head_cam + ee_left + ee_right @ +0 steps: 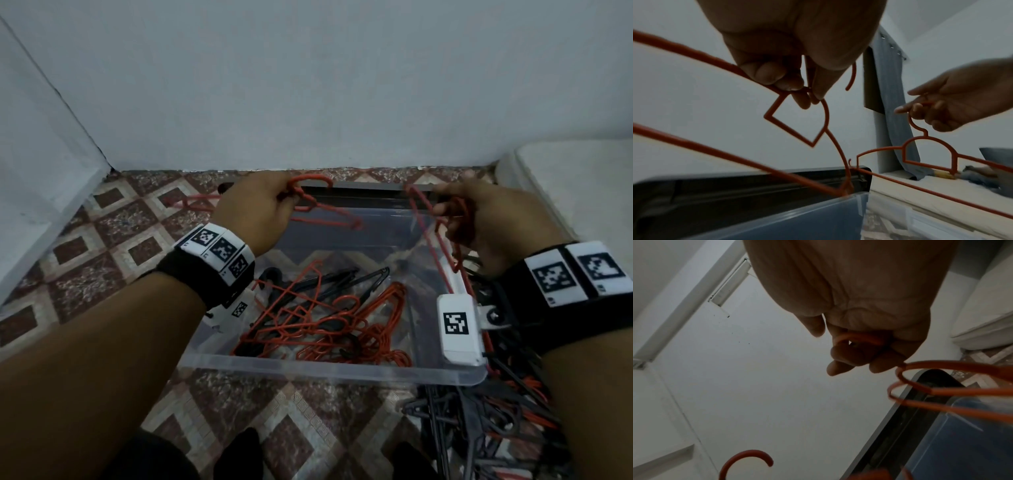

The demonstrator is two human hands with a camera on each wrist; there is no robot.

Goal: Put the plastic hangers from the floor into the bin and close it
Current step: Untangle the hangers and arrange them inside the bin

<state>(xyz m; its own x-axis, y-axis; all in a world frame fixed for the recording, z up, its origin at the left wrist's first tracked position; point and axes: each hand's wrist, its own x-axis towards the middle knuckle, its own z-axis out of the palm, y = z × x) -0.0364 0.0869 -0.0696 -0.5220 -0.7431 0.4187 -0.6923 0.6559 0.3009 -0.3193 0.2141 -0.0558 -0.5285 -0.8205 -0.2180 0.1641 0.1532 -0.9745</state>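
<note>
A clear plastic bin [342, 371] sits open on the tiled floor, with several red and black hangers [325, 318] heaped inside. My left hand [260, 209] pinches a red hanger [325, 219] near its hook, above the bin's far left side; the pinch shows in the left wrist view [807, 91]. My right hand [486, 219] holds another red hanger [442, 246] by its hook over the bin's far right side, fingers curled round the hook [859, 340]. The black lid [359, 195] lies behind the bin against the wall.
A pile of black and red hangers [486, 411] lies on the floor right of the bin. A white wall runs just behind the bin. A white mattress edge [565, 192] stands at the right. My dark-socked feet [239, 455] are at the bottom.
</note>
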